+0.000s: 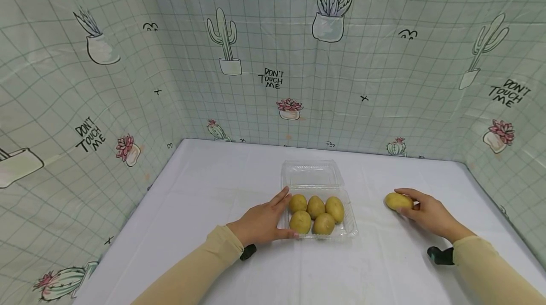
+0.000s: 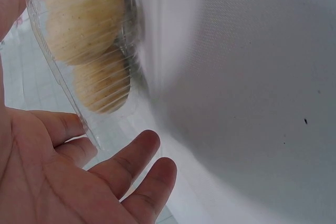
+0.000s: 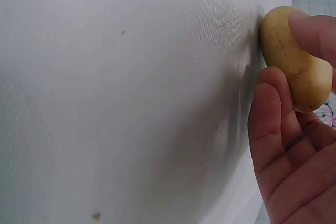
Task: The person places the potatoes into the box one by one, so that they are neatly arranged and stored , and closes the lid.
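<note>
A clear plastic clamshell box point(image 1: 350, 222) lies on the table with its lid point(image 1: 313, 174) folded back, and several yellow potatoes point(image 1: 316, 207) sit inside. My left hand point(image 1: 265, 219) rests against the box's left side, its fingers extended and the thumb at the front edge. Seen from the left wrist, two fingertips touch the box rim while the other two fingers stand apart from it. Off to the right, my right hand point(image 1: 431, 215) holds a single potato point(image 3: 294, 56) between thumb and fingers, down at the tabletop.
A white cloth point(image 1: 239, 167) covers the table. Behind and at both sides hangs a grid-patterned curtain point(image 1: 256, 106) with cactus drawings. Dark wrist-worn devices point(image 1: 440, 255) show beneath both sleeves. Bare cloth separates the box from the right hand.
</note>
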A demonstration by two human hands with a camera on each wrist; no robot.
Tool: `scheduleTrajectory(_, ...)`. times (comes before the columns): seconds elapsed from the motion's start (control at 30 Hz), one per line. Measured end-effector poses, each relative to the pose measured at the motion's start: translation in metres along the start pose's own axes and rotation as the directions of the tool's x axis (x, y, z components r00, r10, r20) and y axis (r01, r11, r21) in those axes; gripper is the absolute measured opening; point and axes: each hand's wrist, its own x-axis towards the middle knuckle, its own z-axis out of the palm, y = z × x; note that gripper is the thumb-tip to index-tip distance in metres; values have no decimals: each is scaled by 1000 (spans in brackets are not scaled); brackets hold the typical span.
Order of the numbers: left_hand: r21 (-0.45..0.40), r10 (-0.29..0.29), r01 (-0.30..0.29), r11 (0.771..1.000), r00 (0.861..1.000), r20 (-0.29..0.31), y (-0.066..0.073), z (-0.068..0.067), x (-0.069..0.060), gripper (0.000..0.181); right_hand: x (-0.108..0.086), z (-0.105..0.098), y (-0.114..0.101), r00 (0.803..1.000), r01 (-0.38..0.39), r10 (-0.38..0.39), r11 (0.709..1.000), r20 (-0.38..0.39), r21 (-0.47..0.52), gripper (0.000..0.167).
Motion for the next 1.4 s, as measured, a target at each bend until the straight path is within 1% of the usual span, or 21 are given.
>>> scheduleTrajectory(0.27,3,8,-8,1000,1000,-9,0,0,0,99,2,2,-1,1000,10,-10,1000,-21,-14,55)
scheduleTrajectory(0.5,2,4,-4,1000,1000,0,0,0,0,99,2,6,-3,1000,9,-8,999,-8,45,55)
scheduleTrajectory(0.67,-4,3,-3,1000,1000,-1,0,0,0,98,3,7,-5,1000,4,-4,998,1,61,54)
scheduleTrajectory(0.83,-6,-1,1,1000,1000,0,0,0,0,98,4,8,-7,1000,-17,16,997,13,74,54)
scheduleTrajectory(1.1,-5,-1,1,1000,1000,-2,0,0,0,99,5,9,-13,1000,13,-13,997,8,81,53)
scheduleTrajectory(1.4,-3,3,-3,1000,1000,-3,0,-1,0,99,7,9,-25,999,40,-42,996,22,80,53)
